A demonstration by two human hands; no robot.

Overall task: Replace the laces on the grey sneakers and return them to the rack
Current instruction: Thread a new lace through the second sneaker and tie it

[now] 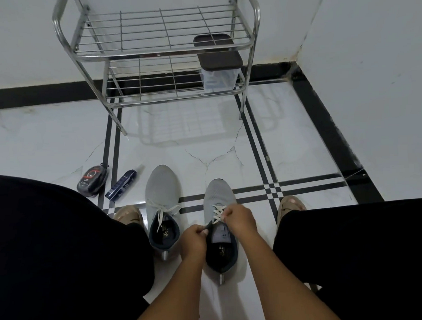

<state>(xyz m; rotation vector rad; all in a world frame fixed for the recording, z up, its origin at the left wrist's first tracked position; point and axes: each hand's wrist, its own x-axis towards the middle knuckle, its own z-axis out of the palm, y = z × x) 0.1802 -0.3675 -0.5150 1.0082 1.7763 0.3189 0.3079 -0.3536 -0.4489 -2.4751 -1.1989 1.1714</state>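
Two grey sneakers stand side by side on the floor between my legs, toes pointing away. The left sneaker (161, 186) has a white lace tied loosely, its ends hanging into the opening. The right sneaker (217, 195) has a white lace (217, 211) crossed through its eyelets. My left hand (193, 240) pinches a lace end at the left side of the right sneaker's tongue. On the right side of the lacing, my right hand (239, 219) grips the lace. The metal rack (161, 50) stands against the wall ahead.
A clear box with a dark lid (219, 70) sits on the rack's lower shelf at the right. A round shoe-polish tin (93, 180) and a dark blue spray bottle (123, 185) lie on the floor left of the sneakers. My sandalled feet (129, 214) flank the sneakers.
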